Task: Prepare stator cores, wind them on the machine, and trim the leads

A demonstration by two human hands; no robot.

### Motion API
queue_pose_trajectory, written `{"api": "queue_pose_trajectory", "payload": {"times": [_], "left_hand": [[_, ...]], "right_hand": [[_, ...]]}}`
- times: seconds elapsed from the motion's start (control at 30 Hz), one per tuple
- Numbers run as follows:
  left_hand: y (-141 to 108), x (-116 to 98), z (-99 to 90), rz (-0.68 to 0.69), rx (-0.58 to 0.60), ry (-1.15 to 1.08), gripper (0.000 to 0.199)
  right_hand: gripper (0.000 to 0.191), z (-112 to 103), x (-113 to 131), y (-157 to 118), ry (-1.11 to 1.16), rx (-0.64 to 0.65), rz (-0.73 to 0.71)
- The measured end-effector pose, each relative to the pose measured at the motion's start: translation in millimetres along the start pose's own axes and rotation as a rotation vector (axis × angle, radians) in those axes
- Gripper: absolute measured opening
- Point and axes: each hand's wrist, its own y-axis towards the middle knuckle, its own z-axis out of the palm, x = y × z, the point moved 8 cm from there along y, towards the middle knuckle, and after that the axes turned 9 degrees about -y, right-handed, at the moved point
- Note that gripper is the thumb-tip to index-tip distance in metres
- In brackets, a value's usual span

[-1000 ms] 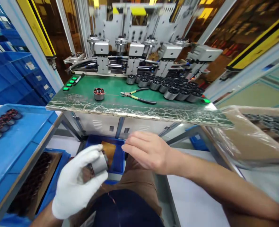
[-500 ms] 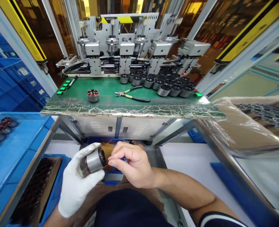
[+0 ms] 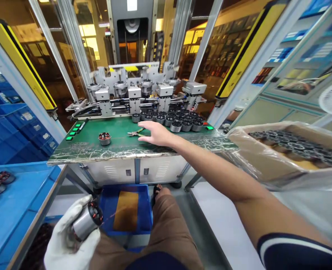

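Note:
My left hand [image 3: 66, 240], in a white glove, grips a motor stator [image 3: 84, 222] with a grey metal body, a black end and copper windings. It is held tilted, low at the left. My bare right hand [image 3: 158, 134] reaches over the green worktop [image 3: 118, 127], fingers spread and thumb apart. Beneath and beside it lie wire cutters [image 3: 136, 132], their jaws pointing left and their handles mostly hidden by the hand. A single wound stator [image 3: 104, 138] stands on the worktop to the left of the cutters.
Several stators [image 3: 175, 122] crowd the worktop's right rear, before a row of machine clamps [image 3: 133, 93]. A blue tray [image 3: 22, 187] with stators is on the left. A plastic-lined carton [image 3: 281, 159] of parts stands right. Below is a blue bin [image 3: 106, 210] holding cardboard [image 3: 126, 212].
My right hand has left the stator and stretched forward to the cutters, its pinched fingers now spread. My left hand has moved down and left with the stator. The head view has tilted up.

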Motion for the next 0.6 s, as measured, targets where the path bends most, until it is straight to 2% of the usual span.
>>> {"api": "queue_pose_trajectory", "payload": {"times": [0.07,0.13,0.23,0.37,0.5,0.6], "left_hand": [[-2.3,0.5,-0.6,-0.018,-0.021,0.012,0.052],[-2.5,2.0,-3.7,-0.034,-0.040,0.007,0.051],[0.9,5.3,-11.3,-0.071,-0.064,-0.004,0.051],[8.1,4.8,-11.6,-0.069,-0.043,-0.035,0.049],[11.2,6.3,0.9,-0.060,-0.003,-0.082,0.047],[9.6,9.3,13.2,-0.063,0.031,-0.124,0.048]], "right_hand": [[0.069,14.2,-12.7,10.8,-0.041,0.083,-0.024],[0.068,23.4,-15.8,7.8,-0.081,0.143,-0.043],[0.057,24.5,-12.8,-15.2,-0.121,0.179,-0.070],[0.062,12.2,-0.1,-60.0,-0.168,0.145,-0.214],[0.052,1.6,33.5,-111.5,-0.239,0.009,-0.334],[0.067,2.4,80.9,-152.1,0.002,-0.054,-0.339]]}}
